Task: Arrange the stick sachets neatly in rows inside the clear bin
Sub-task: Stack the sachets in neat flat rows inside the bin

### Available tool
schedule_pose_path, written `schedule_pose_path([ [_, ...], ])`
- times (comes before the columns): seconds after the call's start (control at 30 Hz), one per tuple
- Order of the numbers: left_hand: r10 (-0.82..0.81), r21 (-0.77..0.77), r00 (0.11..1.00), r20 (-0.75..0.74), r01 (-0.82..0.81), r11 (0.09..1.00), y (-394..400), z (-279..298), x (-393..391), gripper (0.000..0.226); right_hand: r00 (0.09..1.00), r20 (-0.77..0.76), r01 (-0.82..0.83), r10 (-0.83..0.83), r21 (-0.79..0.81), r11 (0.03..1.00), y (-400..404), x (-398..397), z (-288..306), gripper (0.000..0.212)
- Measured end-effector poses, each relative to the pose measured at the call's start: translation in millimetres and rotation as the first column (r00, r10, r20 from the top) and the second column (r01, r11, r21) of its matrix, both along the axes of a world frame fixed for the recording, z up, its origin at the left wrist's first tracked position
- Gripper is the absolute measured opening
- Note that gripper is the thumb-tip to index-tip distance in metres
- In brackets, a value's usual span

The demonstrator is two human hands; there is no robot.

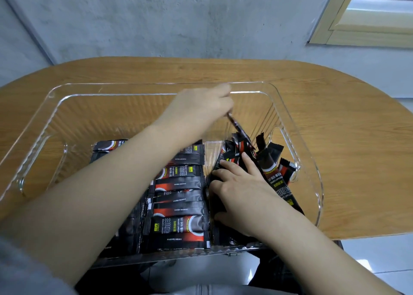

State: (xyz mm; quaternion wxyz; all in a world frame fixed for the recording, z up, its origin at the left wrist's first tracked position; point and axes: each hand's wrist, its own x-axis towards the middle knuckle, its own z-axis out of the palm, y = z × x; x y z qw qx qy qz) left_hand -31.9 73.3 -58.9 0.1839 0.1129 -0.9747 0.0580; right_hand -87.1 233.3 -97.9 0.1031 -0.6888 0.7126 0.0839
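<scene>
Inside the clear bin (297,120), left rows (181,196) lie neat; left hand (196,109) pinches one sachet (240,130), right hand (237,189) presses flat on the loose pile (271,160) left

The clear rectangular plastic bin (143,89) with ribbed walls and cut-out handles fills the middle of the frame. In its lower centre, black and red stick sachets of instant coffee (178,205) lie flat in a tidy column, each one turned sideways, with more stacked to the left of it. At the right side of the bin, a loose bunch of the same sachets (270,160) stands tilted and leans toward the right wall. One single sachet (239,129) hangs slanted above this bunch.
</scene>
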Motion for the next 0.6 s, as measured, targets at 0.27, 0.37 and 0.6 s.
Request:
schedule_pose_path([
  [0.27,0.313,0.508,0.854,0.415,-0.503,0.699,-11,-15,80,0.014,1.000,-0.005,-0.003,0.003,0.021,1.000,-1,0,1,0.056],
  [0.37,0.295,0.502,0.814,0.501,-0.551,0.667,-9,-21,86,0.020,1.000,-0.002,0.001,-0.001,0.030,1.000,-1,0,1,0.058],
  [0.6,0.291,0.354,0.814,0.502,-0.501,0.790,-6,-25,85,0.019,1.000,0.000,0.003,-0.003,0.036,0.999,0,0,2,0.058],
])
